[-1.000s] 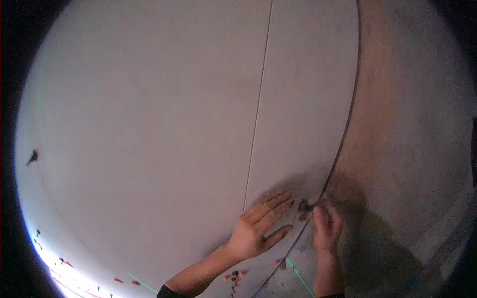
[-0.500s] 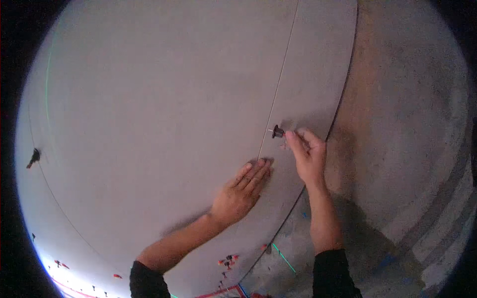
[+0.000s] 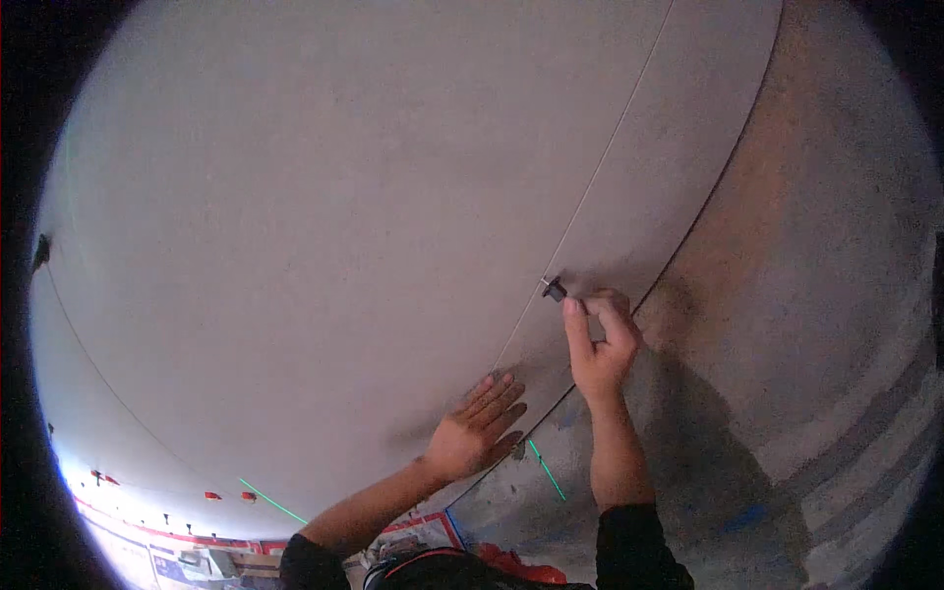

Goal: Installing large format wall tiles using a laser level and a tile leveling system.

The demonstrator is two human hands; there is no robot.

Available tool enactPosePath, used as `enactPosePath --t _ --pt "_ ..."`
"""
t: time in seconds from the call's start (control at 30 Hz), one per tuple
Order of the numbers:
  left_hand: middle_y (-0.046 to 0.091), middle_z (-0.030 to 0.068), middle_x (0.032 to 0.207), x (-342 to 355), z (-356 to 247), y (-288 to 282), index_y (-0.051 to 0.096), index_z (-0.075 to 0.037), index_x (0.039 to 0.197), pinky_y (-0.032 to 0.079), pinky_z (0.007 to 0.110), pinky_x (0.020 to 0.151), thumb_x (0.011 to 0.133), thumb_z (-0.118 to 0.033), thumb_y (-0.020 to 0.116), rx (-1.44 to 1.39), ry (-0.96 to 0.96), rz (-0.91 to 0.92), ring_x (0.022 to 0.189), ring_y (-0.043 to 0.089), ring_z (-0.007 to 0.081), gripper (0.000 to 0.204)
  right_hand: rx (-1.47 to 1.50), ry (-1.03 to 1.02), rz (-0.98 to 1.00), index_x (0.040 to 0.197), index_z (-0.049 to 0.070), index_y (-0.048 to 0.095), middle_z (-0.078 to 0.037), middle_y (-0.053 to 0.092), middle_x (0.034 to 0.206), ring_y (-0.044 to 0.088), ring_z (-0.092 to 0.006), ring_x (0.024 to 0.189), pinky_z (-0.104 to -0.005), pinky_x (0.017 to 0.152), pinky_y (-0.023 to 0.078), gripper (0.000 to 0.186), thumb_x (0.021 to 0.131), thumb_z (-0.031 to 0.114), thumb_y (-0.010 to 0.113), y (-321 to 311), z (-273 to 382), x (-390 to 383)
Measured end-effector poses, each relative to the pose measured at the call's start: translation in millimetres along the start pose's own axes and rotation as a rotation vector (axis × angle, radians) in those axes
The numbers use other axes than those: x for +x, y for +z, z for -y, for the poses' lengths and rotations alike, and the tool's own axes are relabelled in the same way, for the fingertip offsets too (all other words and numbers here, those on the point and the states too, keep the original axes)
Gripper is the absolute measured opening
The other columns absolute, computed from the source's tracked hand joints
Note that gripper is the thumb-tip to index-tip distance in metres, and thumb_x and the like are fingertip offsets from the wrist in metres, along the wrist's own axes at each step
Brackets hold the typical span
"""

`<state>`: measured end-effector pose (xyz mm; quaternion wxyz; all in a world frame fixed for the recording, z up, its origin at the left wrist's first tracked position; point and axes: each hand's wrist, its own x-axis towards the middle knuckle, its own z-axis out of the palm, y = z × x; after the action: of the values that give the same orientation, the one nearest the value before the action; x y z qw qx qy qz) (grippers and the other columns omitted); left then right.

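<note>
Black peg (image 3: 557,291) at the thin seam (image 3: 611,143)

Markings on the red-and-white sheet (image 3: 423,532) are too small to read. The right hand (image 3: 605,346), fingertips pinched on the peg, has moved from the dark edge (image 3: 728,174) to the seam. The left hand (image 3: 479,425) lies flat, fingers slightly spread, holding nothing. Bare panel (image 3: 295,246) stretches leftward.

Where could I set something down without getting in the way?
Mostly the pale tile left of the thin seam, above the left hand; also between seam and dark edge, above the right hand. Crowded: around the hands and black tile leveler, and lower left, by red pieces.
</note>
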<state>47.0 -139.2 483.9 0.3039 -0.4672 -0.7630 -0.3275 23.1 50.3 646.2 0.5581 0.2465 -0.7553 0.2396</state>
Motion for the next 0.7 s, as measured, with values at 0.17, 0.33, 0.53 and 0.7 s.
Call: enactPosePath --t 0.17,0.33,0.53,0.7 --pt "0.067 0.0119 0.139 -4.3 -3.9 -4.7 0.074 -0.006 0.115 0.042 0.052 0.122 0.09 -0.013 0.079 -0.112 -0.059 -0.155 0.143 0.054 0.0324 0.027 -0.094 -0.16 -0.017 0.083 0.007 0.061 -0.007 0.062 0.082 0.059 -0.0323 0.083 -0.0464 0.077 0.046 0.021 0.088 0.007 0.081 -4.5 6.2 8.2" --pt "0.074 0.0085 0.119 -18.3 -3.3 -18.0 0.076 -0.007 0.104 0.057 0.044 0.102 0.087 -0.01 0.08 -0.061 -0.119 -0.279 0.124 0.068 0.0295 0.018 -0.159 -0.208 -0.007 0.082 0.006 0.063 -0.008 0.065 0.082 0.062 -0.0329 0.086 -0.0467 0.08 0.05 0.019 0.087 0.005 0.081 -4.6 16.6 12.6" --pt "0.076 0.0084 0.107 -33.0 -0.5 -22.6 0.076 -0.006 0.102 0.061 0.04 0.085 0.085 -0.007 0.081 -0.088 -0.215 -0.35 0.104 0.075 0.0273 0.018 -0.2 -0.159 0.002 0.079 0.007 0.062 -0.007 0.064 0.078 0.061 -0.0319 0.08 -0.0462 0.075 0.048 0.021 0.088 0.007 0.08 8.8 24.7 10.4" --pt "0.075 0.0106 0.11 -4.9 -12.0 -39.0 0.075 -0.006 0.109 0.061 0.04 0.084 0.084 -0.007 0.082 -0.113 -0.22 -0.386 0.099 0.074 0.0293 0.026 -0.112 -0.057 -0.079 0.077 0.006 0.06 -0.008 0.064 0.074 0.062 -0.0333 0.072 -0.046 0.072 0.046 0.025 0.09 0.012 0.081 2.4 22.3 4.1"
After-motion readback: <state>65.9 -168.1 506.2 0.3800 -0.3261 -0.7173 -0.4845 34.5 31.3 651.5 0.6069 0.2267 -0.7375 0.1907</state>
